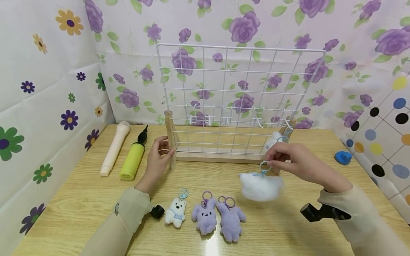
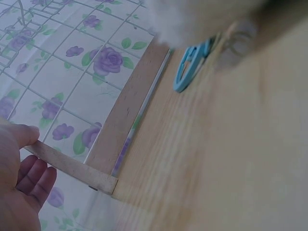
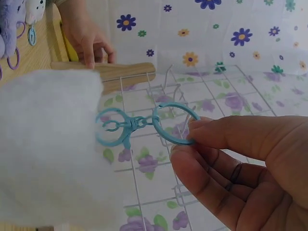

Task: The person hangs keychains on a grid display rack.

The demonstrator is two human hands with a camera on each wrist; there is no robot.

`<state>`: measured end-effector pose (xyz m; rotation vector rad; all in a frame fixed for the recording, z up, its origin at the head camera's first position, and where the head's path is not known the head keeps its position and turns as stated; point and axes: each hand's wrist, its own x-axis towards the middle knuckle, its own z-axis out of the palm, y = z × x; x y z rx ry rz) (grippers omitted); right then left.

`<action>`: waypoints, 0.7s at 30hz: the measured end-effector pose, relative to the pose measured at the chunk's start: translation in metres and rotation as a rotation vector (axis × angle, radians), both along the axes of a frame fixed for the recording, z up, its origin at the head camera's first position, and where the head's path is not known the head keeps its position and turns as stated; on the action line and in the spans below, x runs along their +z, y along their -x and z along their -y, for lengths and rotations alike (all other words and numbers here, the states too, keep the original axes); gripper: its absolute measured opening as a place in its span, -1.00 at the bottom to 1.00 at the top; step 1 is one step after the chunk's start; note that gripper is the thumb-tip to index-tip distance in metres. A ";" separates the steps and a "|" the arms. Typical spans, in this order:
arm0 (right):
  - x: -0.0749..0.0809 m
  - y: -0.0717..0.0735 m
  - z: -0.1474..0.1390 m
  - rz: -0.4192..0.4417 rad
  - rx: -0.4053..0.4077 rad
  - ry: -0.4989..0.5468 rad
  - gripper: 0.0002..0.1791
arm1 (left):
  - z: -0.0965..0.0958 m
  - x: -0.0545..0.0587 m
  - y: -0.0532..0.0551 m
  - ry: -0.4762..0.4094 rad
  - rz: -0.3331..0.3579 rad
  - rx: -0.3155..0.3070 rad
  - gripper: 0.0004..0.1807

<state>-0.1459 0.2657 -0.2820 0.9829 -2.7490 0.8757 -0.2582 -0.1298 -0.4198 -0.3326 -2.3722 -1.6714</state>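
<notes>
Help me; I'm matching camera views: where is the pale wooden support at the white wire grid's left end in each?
Head: the pale wooden support stands left of centre.
Left wrist: the support, lower left, slants down rightward.
Right wrist: the support, upper left, looks nearly level.
Shared landmark: the person's left hand, gripping the support in all three.

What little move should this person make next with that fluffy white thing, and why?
Probably lift the white plush by its blue ring toward a bare hook on the wire rack: the right hand pinches that ring, the left hand grips the rack's wooden upright, and another white plush appears to hang near the rack's right end.
</notes>
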 end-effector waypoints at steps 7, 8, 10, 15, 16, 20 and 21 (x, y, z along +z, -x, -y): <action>0.010 0.011 0.004 -0.029 -0.059 0.022 -0.90 | 0.001 0.000 0.001 -0.010 0.014 0.002 -0.45; 0.011 0.012 0.005 -0.031 -0.073 0.027 -0.90 | 0.001 0.001 0.001 -0.009 0.019 0.002 -0.44; 0.014 0.014 0.006 -0.036 -0.105 0.039 -0.91 | 0.000 0.004 -0.001 -0.009 0.034 0.001 -0.44; 0.020 0.019 0.011 -0.039 -0.198 0.064 -0.93 | -0.005 0.022 -0.014 0.002 0.045 -0.006 -0.44; 0.020 0.020 0.012 -0.037 -0.214 0.072 -0.93 | -0.006 0.025 -0.017 0.008 0.043 -0.007 -0.45; 0.022 0.026 0.014 -0.038 -0.253 0.104 -0.90 | -0.008 0.031 -0.022 0.017 0.042 -0.002 -0.46; 0.022 0.028 0.015 -0.036 -0.263 0.109 -0.89 | -0.008 0.032 -0.022 0.018 0.042 -0.001 -0.46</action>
